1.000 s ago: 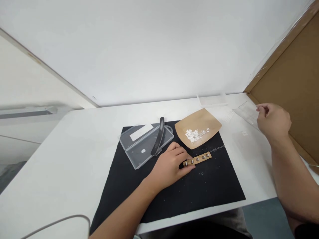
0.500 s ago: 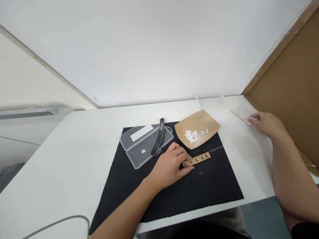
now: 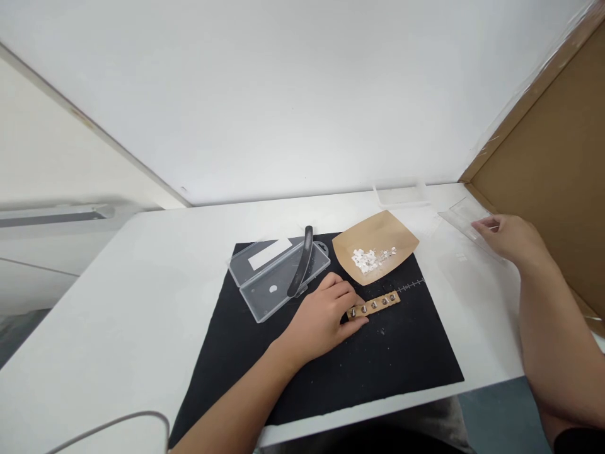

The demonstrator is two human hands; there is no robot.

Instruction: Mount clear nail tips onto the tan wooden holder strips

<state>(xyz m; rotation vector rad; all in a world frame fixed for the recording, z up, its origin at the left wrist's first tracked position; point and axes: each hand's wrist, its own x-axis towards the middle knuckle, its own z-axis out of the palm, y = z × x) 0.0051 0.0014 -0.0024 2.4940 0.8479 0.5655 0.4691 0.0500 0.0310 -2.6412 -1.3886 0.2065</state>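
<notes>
A white counter is stretching across the view, its left and near edges running partly out of frame, and a brown cardboard panel is rising at its right, cut off by the picture's border. A black rectangular mat is lying on the counter, its near left part disappearing beneath the left forearm. A translucent hinged plastic case is lying open on the mat, with a black curved bar resting across it and covering part of its interior. Beside it, a tan paper tray is holding a heap of small white bits, too small to make out singly. The right hand is reaching to a clear shallow plastic box, blocking its near right side; whether those fingers are gripping it or only touching it, I cannot tell. The left hand is grasping the left end of a narrow tan strip on the mat, the thumb lying along the near side and the other fingers along the far side. The strip is extending rightward beyond the fingertips, carrying five small shiny metal pieces, their exact shape being hard to read.
</notes>
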